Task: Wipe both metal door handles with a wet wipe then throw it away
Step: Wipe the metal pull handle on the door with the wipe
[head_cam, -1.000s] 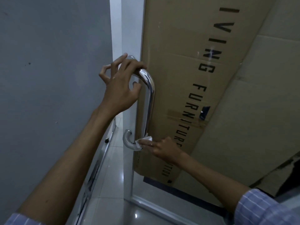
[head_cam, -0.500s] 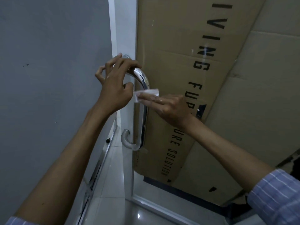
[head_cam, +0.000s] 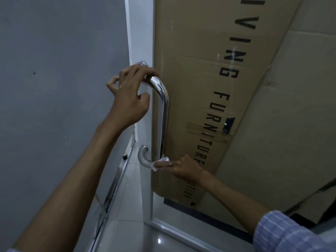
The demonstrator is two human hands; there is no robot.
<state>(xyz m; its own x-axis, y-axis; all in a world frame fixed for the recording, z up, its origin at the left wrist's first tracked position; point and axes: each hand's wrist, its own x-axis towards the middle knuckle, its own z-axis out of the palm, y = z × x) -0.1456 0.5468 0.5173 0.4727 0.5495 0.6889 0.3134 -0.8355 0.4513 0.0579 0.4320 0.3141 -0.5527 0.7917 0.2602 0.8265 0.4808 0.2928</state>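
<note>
While your right hand [head_cam: 181,169] is reaching in from the lower right of the frame, its fingers are lying nearly straight and pressing the wipe [head_cam: 161,163] against the bottom bend of the handle [head_cam: 163,113], just below centre. The wipe is looking thin, limp and damp; it is probably weighing next to nothing and is likely to bunch or slide off polished steel, so you are better off keeping it folded under the fingertips than pinching a corner. Whether your thumb is tucking under it, the view is not showing.

Higher, at centre left, your left hand [head_cam: 130,95] is arching over the handle's top bend, its fingers curling onto the tube near the mount while the thumb is hanging below, apart from the metal. That arm is stretching up from the lower left corner, almost straight.

The handle is a rigid, glossy tube fixed to the door's [head_cam: 141,42] white edge. It is looking slick, so firm pressure is probably mattering more than speed. Behind it, a lettered box [head_cam: 190,60] is filling the upper right. No second handle and no bin are showing.
</note>
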